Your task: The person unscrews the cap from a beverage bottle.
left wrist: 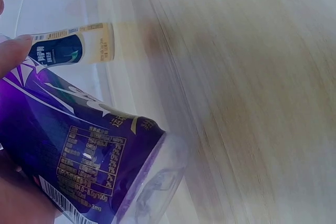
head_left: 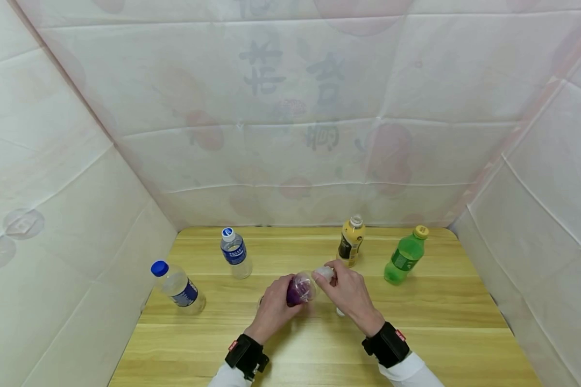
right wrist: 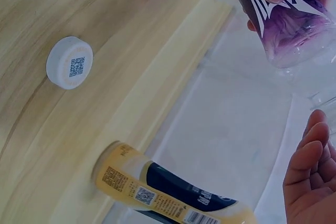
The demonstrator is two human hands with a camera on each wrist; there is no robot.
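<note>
My left hand (head_left: pixel 277 301) grips a clear bottle with a purple label (head_left: pixel 297 290), its fingers and thumb wrapped around the label. The bottle is tilted, its neck end toward my right hand (head_left: pixel 349 290). At that neck end, my right hand pinches a whitish cap (head_left: pixel 325 272) between thumb and fingers. In the right wrist view, the curled right fingers (right wrist: pixel 310 156) stand close to the bottle's clear shoulder, and the cap lies outside that view. A loose white cap with a printed code (right wrist: pixel 70 64) lies on the table, mostly covered by my right hand in the head view.
Behind my right hand stands an uncapped yellow bottle (head_left: pixel 352 239). A green bottle with a yellow cap (head_left: pixel 405 255) is at the right. Two clear blue-labelled bottles stand at the left, one white-capped (head_left: pixel 234 252), one blue-capped (head_left: pixel 178 287). Pale cloth walls (head_left: pixel 290 161) enclose the wooden table (head_left: pixel 445 322).
</note>
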